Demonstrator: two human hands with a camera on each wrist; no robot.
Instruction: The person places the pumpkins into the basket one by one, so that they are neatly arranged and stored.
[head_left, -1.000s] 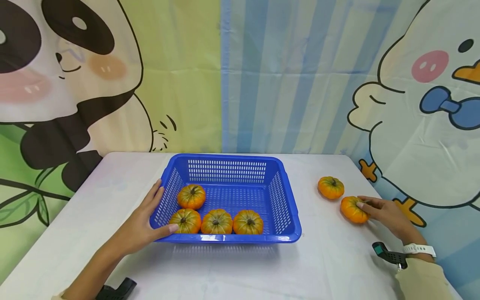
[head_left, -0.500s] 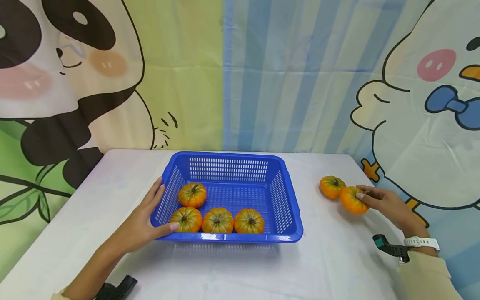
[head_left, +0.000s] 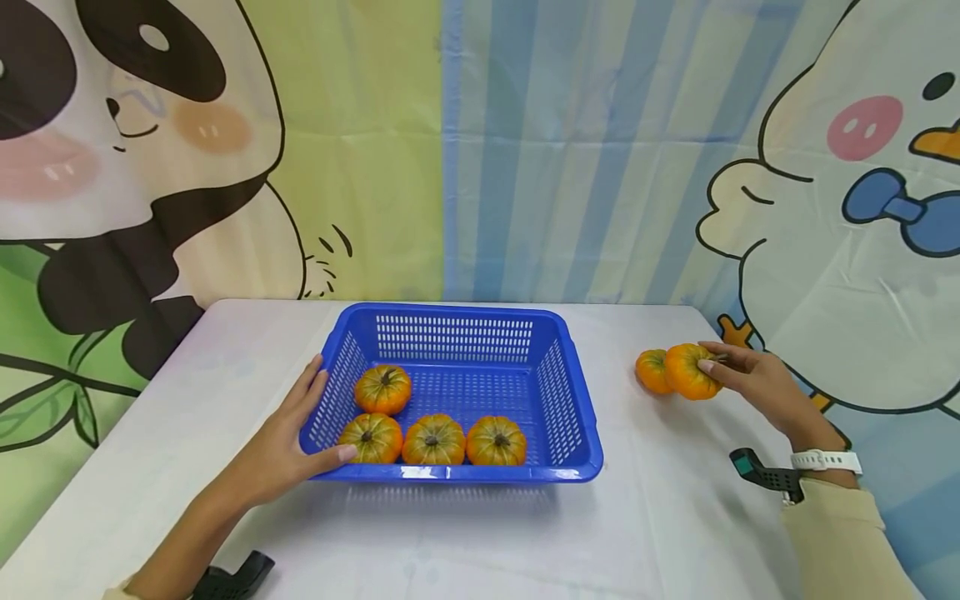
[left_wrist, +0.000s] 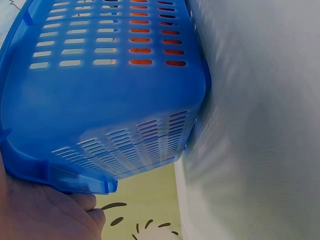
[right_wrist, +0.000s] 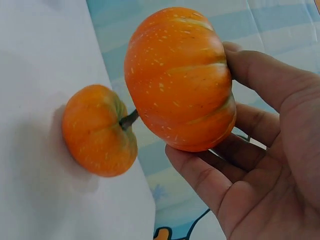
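Note:
My right hand [head_left: 765, 387] grips a small orange pumpkin [head_left: 692, 372] between thumb and fingers, lifted off the table. In the right wrist view the held pumpkin [right_wrist: 180, 80] shows its smooth ribbed underside. Behind it, a second small pumpkin [head_left: 651, 372] rests on the white cloth, partly covered in the head view; its stem shows in the right wrist view. My left hand [head_left: 281, 446] holds the blue plastic basket [head_left: 450, 473] at its near left corner, thumb over the front rim and fingers along the left side. Several pumpkins [head_left: 433, 440] lie inside, at the basket's front and left.
A white cloth covers the table [head_left: 600, 542]. Printed curtains [head_left: 525, 150] with a panda and a duck hang behind and beside it. The basket's slotted side wall [left_wrist: 100, 90] stands close before the left wrist camera.
My right hand has lifted the pumpkin off the table and moved it up and leftward, so it overlaps the other pumpkin. The left hand and basket stay in place.

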